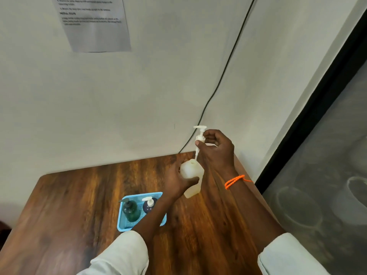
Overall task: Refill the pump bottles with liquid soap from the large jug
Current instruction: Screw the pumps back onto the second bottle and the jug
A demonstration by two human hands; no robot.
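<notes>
White plastic pump (199, 138), long axis near upright with the head on top, is pinched by the right hand (215, 149) above the bottle (191, 176). The left hand (178, 180) grips that bottle, tilted over the wooden table (79, 195) by a grey wall (139, 96).

A pale grey-white painted wall (149, 92) fills most of the view, evenly lit. A printed white paper sheet (93, 22) hangs on it at upper left — its text too blurred to read. A thin black cable (228, 62) runs diagonally down the wall to the reddish-brown wooden tabletop (75, 205). At right stands a black-framed dark glass panel (327, 165) — faint reflections show.
</notes>
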